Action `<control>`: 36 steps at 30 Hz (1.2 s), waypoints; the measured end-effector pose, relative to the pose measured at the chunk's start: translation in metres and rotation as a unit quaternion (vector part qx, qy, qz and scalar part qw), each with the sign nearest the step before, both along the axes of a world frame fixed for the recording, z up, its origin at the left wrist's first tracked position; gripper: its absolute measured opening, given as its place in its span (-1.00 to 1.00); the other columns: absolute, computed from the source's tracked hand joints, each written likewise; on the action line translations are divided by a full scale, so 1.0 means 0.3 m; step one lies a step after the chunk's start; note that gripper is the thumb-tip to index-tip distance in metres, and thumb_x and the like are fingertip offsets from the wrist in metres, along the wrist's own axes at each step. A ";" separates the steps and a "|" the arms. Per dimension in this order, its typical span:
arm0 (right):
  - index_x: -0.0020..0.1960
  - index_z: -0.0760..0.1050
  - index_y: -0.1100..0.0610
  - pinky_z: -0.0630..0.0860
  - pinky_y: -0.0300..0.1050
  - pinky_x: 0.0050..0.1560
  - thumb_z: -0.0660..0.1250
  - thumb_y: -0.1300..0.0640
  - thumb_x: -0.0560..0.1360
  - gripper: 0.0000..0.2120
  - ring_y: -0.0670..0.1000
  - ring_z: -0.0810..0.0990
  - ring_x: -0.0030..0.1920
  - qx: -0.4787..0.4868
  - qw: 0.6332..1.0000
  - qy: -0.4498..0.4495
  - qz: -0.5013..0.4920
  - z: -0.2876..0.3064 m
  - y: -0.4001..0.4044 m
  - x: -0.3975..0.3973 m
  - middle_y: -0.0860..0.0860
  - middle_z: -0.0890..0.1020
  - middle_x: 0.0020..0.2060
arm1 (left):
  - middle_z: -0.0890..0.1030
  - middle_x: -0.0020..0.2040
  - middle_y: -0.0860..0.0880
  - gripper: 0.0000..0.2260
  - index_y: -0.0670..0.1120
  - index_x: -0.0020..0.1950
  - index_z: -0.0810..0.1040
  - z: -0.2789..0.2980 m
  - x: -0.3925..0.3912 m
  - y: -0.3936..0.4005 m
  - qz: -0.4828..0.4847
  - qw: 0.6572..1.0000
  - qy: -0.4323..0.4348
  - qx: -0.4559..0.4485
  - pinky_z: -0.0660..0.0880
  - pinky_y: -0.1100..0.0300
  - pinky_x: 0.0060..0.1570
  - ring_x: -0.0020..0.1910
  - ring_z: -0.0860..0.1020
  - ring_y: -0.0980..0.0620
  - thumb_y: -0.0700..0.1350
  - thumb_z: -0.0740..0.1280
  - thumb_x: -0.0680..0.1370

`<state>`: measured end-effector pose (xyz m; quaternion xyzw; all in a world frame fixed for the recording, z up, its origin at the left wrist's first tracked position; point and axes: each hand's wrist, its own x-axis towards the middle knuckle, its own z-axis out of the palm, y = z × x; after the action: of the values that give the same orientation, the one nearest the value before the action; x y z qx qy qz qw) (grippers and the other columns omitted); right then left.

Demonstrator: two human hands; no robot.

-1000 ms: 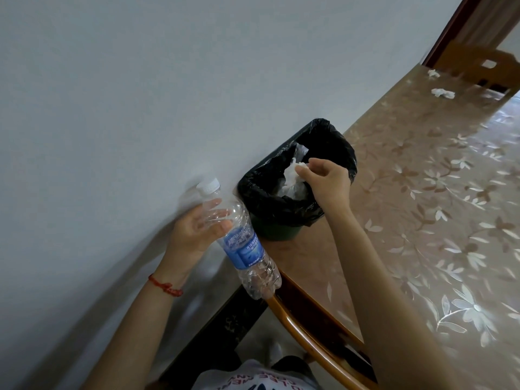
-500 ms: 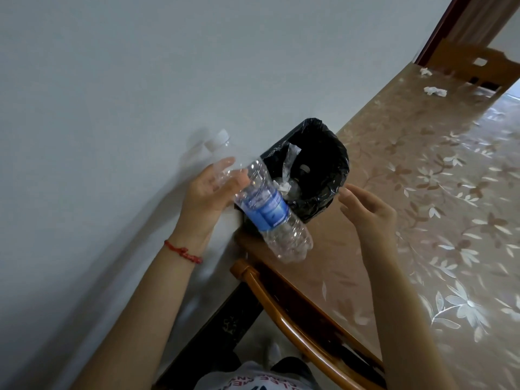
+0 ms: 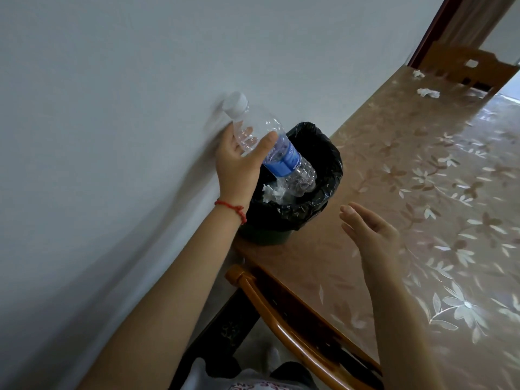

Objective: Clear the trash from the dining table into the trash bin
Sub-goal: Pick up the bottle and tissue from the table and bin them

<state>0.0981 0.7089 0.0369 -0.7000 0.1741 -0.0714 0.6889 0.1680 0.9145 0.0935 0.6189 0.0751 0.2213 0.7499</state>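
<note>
My left hand [image 3: 239, 167] grips the upper part of a clear plastic bottle [image 3: 284, 156] with a white cap and blue label. The bottle is tilted, with its bottom end inside the mouth of the small trash bin [image 3: 326, 153], which is lined with a black bag and stands on the table corner by the wall. White crumpled tissue [image 3: 271, 192] lies inside the bin. My right hand [image 3: 371, 232] hovers over the table to the right of the bin, fingers straight and holding nothing. Two crumpled tissues [image 3: 427, 92] lie at the table's far end.
The dining table [image 3: 422, 198] has a glossy floral cover. A wooden chair back [image 3: 281, 308] sits at the near edge below my arms. Another wooden chair [image 3: 475, 66] stands at the far end. A plain wall runs along the left.
My left hand has carried the bottle up and right, so its bottom end now dips into the bin. My right hand let go of the tissue in the bin and drew back.
</note>
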 end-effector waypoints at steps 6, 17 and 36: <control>0.10 0.59 0.10 0.55 -0.06 0.10 0.43 -0.02 0.37 -0.65 -0.07 0.66 -0.02 -0.005 1.000 0.008 0.015 -0.018 0.002 -0.008 0.04 0.68 -0.03 | 0.53 0.19 -0.13 -0.45 -0.18 0.22 0.43 -0.079 0.036 -0.051 0.018 0.997 0.044 0.061 0.51 0.26 0.06 0.17 0.51 -0.01 -0.07 0.52 0.31; 0.18 0.53 0.07 0.51 -0.23 0.04 0.35 -0.07 0.41 -0.61 -0.16 0.59 0.03 -0.114 0.992 -0.005 0.060 -0.023 0.020 -0.022 -0.11 0.64 -0.03 | 0.42 0.35 -0.03 -0.43 -0.09 0.36 0.34 -0.124 -0.093 -0.011 -0.009 0.978 0.092 0.186 0.31 0.36 0.18 0.31 0.38 0.08 0.00 0.42 0.41; 0.38 0.29 0.16 0.32 0.13 0.36 0.22 -0.10 0.50 -0.46 0.14 0.27 0.41 -0.562 0.816 0.048 0.125 -0.120 -0.065 -0.257 0.15 0.34 0.40 | 0.38 0.39 -0.17 -0.50 -0.16 0.38 0.31 -0.280 -0.342 -0.101 -0.241 0.685 -0.042 0.686 0.13 -0.01 0.40 0.42 0.27 -0.12 0.10 0.18 0.53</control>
<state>0.0210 0.6892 0.0010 -0.9837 0.0477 -0.0367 0.1696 0.0654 0.8842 0.0096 0.9473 -0.2815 0.0487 0.1453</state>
